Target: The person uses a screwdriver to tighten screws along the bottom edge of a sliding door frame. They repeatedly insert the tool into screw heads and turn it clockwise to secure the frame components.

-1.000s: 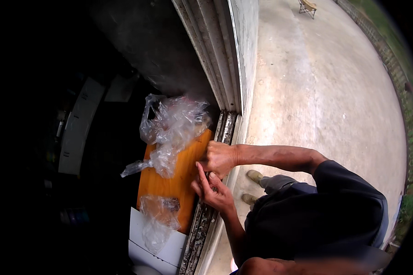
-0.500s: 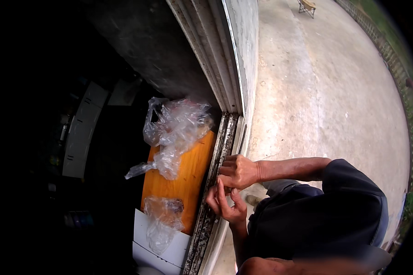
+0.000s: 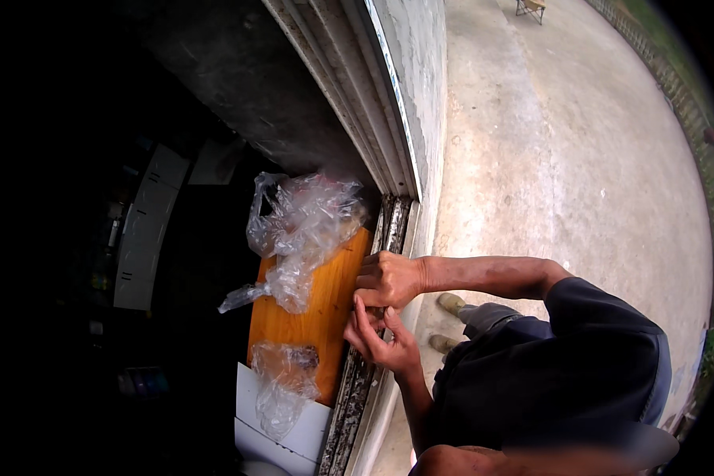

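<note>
Where the curled right hand [image 3: 392,280] meets the half-bent left hand [image 3: 384,344], I cannot tell if anything is held

You are outdoors at what looks like a home, standing on a pale concrete yard [image 3: 516,166] beside a rough plastered wall [image 3: 408,59]. Far out on the concrete sits a small folding chair [image 3: 531,9], and a fence [image 3: 646,59] with greenery [image 3: 654,30] past it borders the yard. Through the framed opening you see a dark room with white cabinet fronts [image 3: 145,238] and an orange wooden surface [image 3: 309,325]; its use you cannot tell.
</note>
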Demonstrator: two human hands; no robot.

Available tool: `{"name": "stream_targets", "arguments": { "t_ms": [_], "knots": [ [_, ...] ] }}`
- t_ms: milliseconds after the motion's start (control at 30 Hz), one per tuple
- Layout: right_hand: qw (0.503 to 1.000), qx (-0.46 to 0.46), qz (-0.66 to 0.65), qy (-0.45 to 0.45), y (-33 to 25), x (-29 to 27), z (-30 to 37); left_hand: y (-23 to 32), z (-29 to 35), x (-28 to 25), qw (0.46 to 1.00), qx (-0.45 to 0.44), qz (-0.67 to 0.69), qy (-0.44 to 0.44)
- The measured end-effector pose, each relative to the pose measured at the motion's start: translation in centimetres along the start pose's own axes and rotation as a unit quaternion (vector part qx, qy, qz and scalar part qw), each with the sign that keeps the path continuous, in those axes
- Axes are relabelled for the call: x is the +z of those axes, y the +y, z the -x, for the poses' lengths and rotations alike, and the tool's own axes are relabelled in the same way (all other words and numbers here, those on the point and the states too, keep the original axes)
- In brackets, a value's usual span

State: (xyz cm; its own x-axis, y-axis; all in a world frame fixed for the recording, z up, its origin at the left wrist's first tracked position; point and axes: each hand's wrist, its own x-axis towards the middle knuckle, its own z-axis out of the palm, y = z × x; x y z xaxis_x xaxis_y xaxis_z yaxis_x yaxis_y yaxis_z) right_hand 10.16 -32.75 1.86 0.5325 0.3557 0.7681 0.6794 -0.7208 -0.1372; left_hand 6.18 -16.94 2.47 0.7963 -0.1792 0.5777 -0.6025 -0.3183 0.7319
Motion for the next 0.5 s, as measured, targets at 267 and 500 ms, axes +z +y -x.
{"name": "stream_targets", "arguments": {
  "t_ms": [267,500],
  "knots": [
    [0.999,-0.029,-0.02,0.032,-1.3,-0.6,-0.9,0.4,0.8,-0.7,0.999,0.028,0.011,0.029],
    [1.0,0.004,0.012,0.019,-0.1,-1.2,-0.4,0.0,-0.4,0.1,1.0,-0.009,0.026,-0.012]
  ]
}}
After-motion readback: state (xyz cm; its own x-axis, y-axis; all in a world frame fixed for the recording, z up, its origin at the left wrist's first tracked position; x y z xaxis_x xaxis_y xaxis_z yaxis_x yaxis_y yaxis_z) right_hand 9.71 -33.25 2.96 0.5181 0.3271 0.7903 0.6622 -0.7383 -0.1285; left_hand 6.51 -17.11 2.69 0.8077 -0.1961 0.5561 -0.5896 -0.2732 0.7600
